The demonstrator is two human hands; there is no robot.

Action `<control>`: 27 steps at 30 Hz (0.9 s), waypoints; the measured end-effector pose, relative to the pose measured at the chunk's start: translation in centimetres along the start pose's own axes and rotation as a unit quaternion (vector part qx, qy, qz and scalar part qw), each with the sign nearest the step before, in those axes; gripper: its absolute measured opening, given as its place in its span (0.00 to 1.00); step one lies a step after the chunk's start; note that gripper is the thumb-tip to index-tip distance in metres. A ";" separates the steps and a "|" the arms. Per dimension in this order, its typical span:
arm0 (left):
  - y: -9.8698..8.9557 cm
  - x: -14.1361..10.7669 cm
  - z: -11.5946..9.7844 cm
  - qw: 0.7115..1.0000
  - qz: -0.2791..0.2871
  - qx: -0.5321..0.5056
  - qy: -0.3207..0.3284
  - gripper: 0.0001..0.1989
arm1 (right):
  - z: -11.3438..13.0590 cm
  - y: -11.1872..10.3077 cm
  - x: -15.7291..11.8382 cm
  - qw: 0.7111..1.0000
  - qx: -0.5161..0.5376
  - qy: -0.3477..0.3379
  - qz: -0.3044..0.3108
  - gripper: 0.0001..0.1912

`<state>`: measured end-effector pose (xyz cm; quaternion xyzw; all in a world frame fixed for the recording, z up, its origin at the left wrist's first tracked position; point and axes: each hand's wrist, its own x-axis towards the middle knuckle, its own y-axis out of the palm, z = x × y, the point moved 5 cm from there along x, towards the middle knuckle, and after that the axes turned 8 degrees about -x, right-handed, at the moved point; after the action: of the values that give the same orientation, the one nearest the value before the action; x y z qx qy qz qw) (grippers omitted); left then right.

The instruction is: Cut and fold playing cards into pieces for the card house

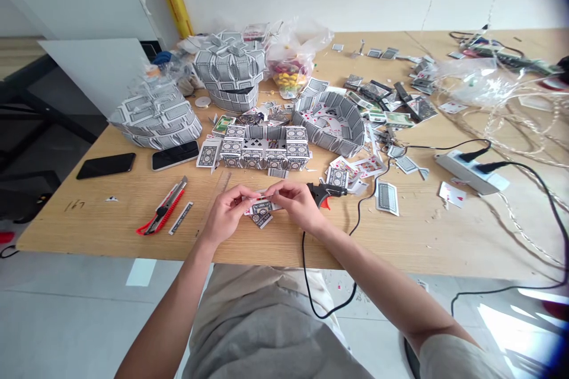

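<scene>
Near the table's front edge, my left hand (227, 211) and my right hand (296, 204) pinch a small playing card piece (262, 206) between them, fingers closed at its two ends. Another patterned card piece (262, 220) lies just under it. Beside my right hand rests a black glue gun (331, 190) with an orange trigger. Behind my hands stands a box built of folded cards (265, 148), with card faces showing inside. A red utility knife (163, 207) and a narrow card strip (181, 218) lie to the left of my left hand.
Two phones (106, 166) lie at the left. Larger card-built containers (155, 115) and an open card tray (329, 121) stand farther back. Loose cards (387, 198) are scattered to the right, near a white power strip (471, 172). A black cable (359, 213) loops over the front edge.
</scene>
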<state>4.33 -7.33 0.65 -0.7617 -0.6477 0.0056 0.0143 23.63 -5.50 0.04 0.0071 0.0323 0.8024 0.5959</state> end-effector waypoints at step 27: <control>1.0 -0.4 0.8 0.997 -0.080 0.004 -0.002 0.15 | -1.1 0.2 0.3 0.994 -0.104 0.010 0.011 0.26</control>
<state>5.20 -7.88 -0.17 -0.7076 -0.7064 0.0084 0.0169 23.30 -5.30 -1.06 -0.0627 -0.0457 0.8080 0.5841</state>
